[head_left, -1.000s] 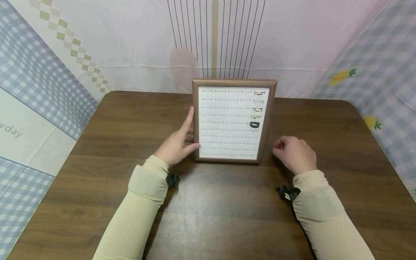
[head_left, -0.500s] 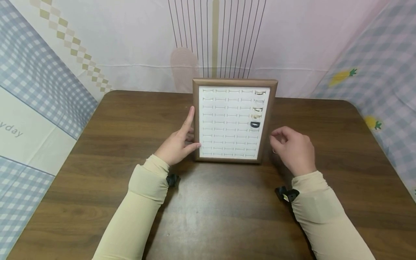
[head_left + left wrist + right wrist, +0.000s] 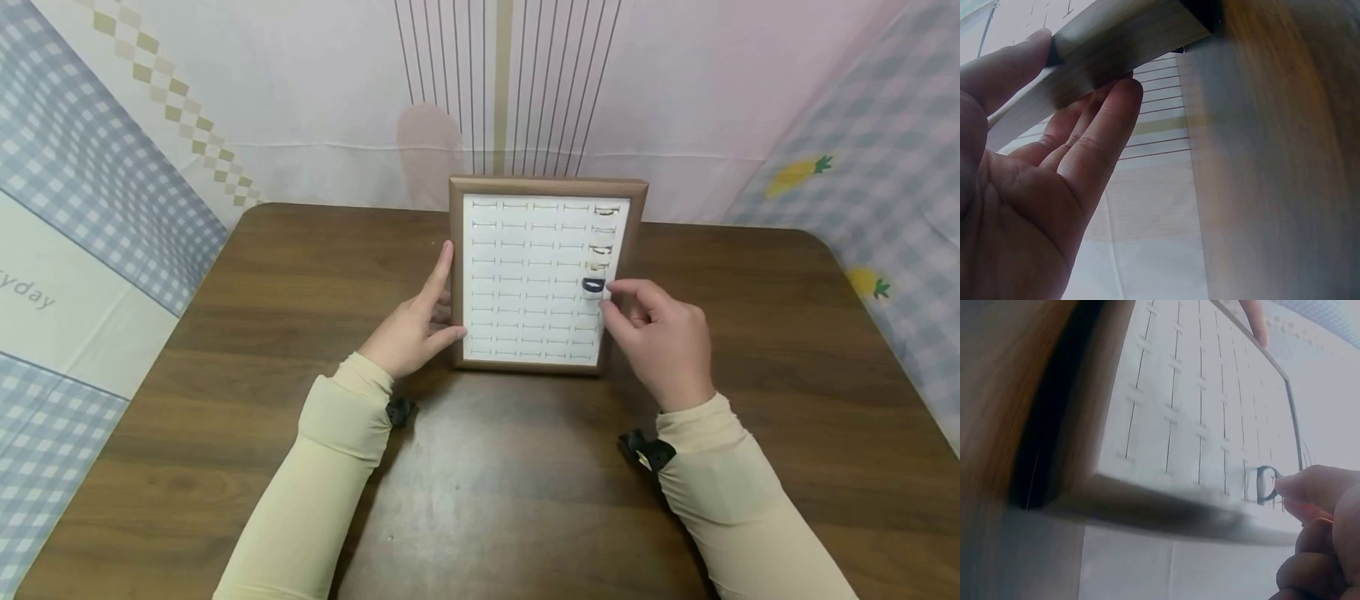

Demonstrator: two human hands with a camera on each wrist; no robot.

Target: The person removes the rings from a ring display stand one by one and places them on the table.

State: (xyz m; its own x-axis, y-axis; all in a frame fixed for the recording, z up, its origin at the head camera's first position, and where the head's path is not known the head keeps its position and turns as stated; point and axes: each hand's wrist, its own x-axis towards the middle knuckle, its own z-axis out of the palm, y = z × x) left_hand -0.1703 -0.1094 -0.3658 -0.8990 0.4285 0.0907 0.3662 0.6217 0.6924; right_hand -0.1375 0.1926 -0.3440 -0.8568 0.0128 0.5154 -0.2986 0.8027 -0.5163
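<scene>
A wood-framed ring display board (image 3: 532,279) stands upright on the table, with several rings in its rightmost column. My left hand (image 3: 412,333) steadies the board's left edge, fingers extended along its side and thumb at the front; the left wrist view shows the frame (image 3: 1129,44) between thumb and fingers. My right hand (image 3: 667,342) is at the board's right side, thumb and index finger bent toward the thick black ring (image 3: 592,286), the lowest in the column. In the right wrist view a fingertip overlaps this ring (image 3: 1261,485); whether it is pinched I cannot tell.
Under both hands is a brown wooden table (image 3: 450,500). A white patterned cloth (image 3: 315,92) hangs behind it, with blue checked cloth at both sides. Slotted rows fill the board left of and below the rings.
My right hand has risen from low beside the board and moved left to the black ring. A thin loop showed below its thumb half a second ago. My left hand keeps its place.
</scene>
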